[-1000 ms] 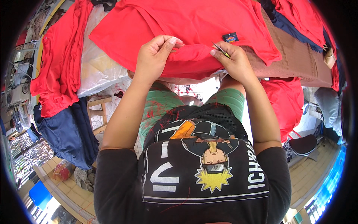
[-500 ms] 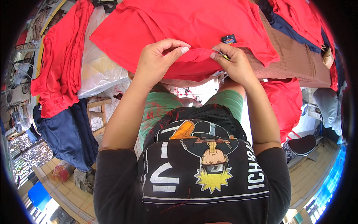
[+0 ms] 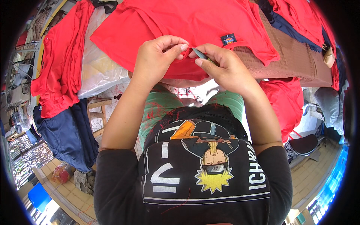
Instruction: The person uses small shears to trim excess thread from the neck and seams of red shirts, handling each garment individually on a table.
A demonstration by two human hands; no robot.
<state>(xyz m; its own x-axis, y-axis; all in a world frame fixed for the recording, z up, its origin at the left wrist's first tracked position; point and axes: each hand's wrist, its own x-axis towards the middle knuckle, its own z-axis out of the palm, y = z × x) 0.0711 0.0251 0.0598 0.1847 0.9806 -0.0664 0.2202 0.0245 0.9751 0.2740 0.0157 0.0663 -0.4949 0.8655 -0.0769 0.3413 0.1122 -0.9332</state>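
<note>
A red garment (image 3: 180,18) lies spread across the work surface in front of me, with a small dark label (image 3: 228,39) near its neckline. My left hand (image 3: 155,60) is closed, thumb and fingers pinching the near edge of the red cloth. Just to its right, my right hand (image 3: 227,67) is closed around a small pointed blade (image 3: 200,54) with a dark handle. The blade points up and left, toward the pinched edge. My right fingertips are close to the cloth; whether they also grip it I cannot tell.
A brown patterned cover (image 3: 300,65) lies under the garment at right. More red clothing (image 3: 65,52) is piled at left beside clear plastic sheeting (image 3: 99,63). Dark blue cloth (image 3: 67,131) hangs below it. Red cloth (image 3: 283,105) hangs at lower right, near a dark stool seat (image 3: 303,145).
My right hand has moved left toward my left hand and turned, bringing the blade into clear view. The garment's near edge has shifted slightly; my left hand keeps its pinch.
</note>
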